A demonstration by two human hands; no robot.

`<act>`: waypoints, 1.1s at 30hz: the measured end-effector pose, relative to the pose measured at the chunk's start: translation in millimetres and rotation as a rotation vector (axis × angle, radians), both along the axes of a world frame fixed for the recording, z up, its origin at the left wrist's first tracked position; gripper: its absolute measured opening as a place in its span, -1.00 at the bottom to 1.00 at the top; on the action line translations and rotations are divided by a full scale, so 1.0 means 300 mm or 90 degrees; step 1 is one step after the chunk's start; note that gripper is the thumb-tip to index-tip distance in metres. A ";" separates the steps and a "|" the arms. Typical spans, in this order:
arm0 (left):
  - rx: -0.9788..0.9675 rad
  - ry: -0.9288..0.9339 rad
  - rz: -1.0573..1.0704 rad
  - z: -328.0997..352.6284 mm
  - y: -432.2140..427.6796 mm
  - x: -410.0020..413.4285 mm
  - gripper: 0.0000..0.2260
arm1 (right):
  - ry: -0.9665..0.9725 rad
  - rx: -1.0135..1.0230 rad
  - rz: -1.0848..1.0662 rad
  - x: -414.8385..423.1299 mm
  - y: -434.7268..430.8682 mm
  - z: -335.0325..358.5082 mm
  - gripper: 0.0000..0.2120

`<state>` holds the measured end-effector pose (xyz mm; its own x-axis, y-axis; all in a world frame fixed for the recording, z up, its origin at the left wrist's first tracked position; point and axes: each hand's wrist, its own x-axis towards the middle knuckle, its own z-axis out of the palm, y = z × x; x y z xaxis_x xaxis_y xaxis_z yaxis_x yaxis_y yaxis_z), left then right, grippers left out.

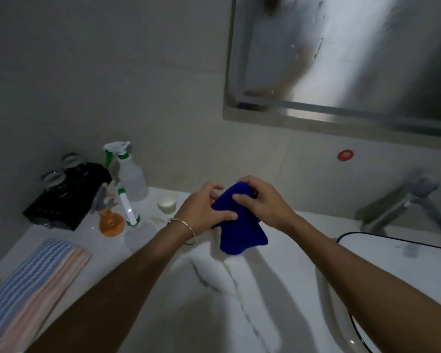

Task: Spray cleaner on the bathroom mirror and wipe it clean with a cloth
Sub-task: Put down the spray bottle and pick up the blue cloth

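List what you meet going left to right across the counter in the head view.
Striped towel → spray bottle → small white cup → left hand → blue cloth → right hand → faucet. The orange bottle overlaps the spray bottle, so it is left out.

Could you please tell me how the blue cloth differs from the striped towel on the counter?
The blue cloth is one solid dark colour; the striped towel has blue-and-white and pink bands. The cloth is bunched up, held by the left hand and right hand above the counter; the towel lies flat on it, untouched. Both are soft fabric.
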<state>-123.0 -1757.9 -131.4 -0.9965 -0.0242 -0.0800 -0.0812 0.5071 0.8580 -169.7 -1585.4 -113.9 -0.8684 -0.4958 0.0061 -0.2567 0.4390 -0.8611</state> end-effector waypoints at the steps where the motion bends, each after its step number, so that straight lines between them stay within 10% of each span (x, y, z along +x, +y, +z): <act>1: -0.035 0.003 -0.024 -0.002 0.013 -0.005 -0.59 | -0.005 -0.038 -0.007 -0.011 0.029 0.029 -0.90; 6: -0.202 0.086 -0.015 0.048 0.088 -0.075 -0.96 | 0.035 -0.071 -0.041 -0.076 0.191 0.135 -0.92; 21: -0.469 0.133 0.029 0.083 0.171 -0.155 -0.81 | 0.195 0.280 -0.074 -0.208 0.303 -0.004 -0.84; 33: -0.437 0.309 0.131 0.306 0.006 -0.411 -0.78 | 0.344 0.219 -0.275 -0.337 0.084 0.270 -0.81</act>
<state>-246.2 -1756.1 -39.5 -0.8870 -0.0945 0.4521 0.0682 0.9413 0.3306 -270.7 -1560.2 -33.0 -0.9055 -0.1636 0.3915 -0.3472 0.8159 -0.4623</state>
